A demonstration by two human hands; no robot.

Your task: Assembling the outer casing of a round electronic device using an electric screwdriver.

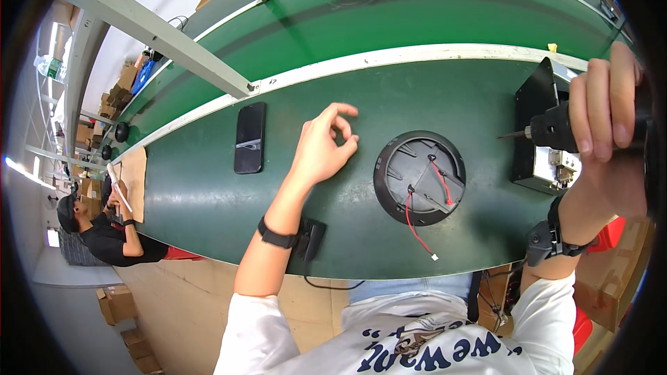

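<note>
My right hand point(604, 107) is wrapped round a black power screwdriver point(556, 128) at the right. Its thin bit points left, held over the bench and apart from everything. My left hand point(323, 140) hovers over the middle of the bench with bent fingers, thumb and forefinger apart, and nothing visible in it. Between the hands lies a round black plastic housing point(390, 198), its ribbed grey inside facing up. Two red leads point(410, 220) come out of holes in it; one reaches past the rim and ends in a small white connector point(435, 257).
A black box with a metal mechanism point(556, 167) stands behind the screwdriver. A dark phone point(250, 137) lies left of my left hand. Near my left wrist sits a small black device point(314, 238) with a cable. At far left, another person point(104, 229) handles a white piece.
</note>
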